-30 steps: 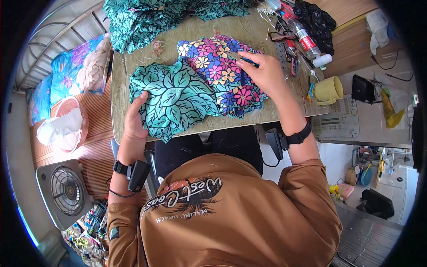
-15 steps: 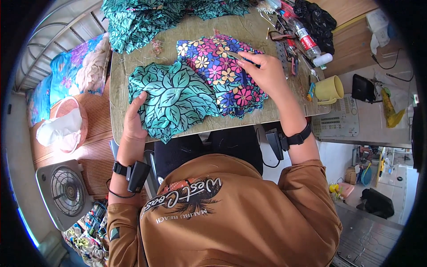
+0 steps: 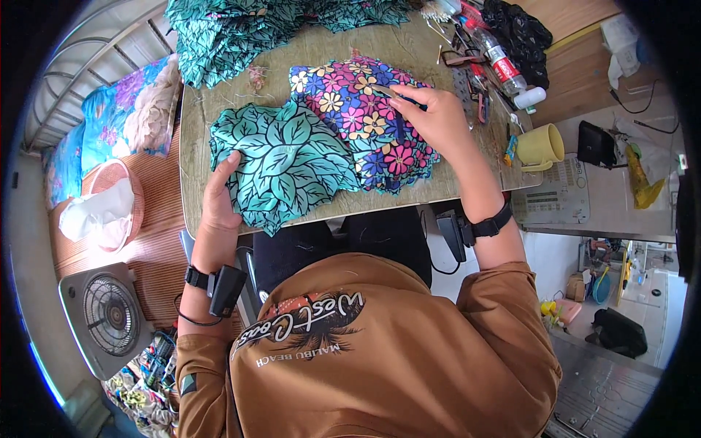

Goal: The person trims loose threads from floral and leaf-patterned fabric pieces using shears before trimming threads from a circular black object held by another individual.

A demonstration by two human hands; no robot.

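My left hand [image 3: 222,191] grips the left edge of a green leaf-print fabric piece [image 3: 288,157]. The thumb lies on top, and the other fingers are hidden under the cloth. This piece overlaps a floral fabric piece [image 3: 365,109] in pink, yellow and blue, which lies flat to its right. Over the floral cloth, my right hand [image 3: 432,117] is closed around small thread snips [image 3: 384,90]. Their metal tip points left, and most of the tool is hidden by the fingers.
Piled green leaf-print fabric [image 3: 226,44] covers the far left of the table [image 3: 431,62]. At the right edge are a plastic bottle [image 3: 504,66], a black bag [image 3: 518,36], assorted tools and a yellow mug [image 3: 539,147]. Beyond the left edge stand a pink basket [image 3: 135,208] and a fan [image 3: 109,310].
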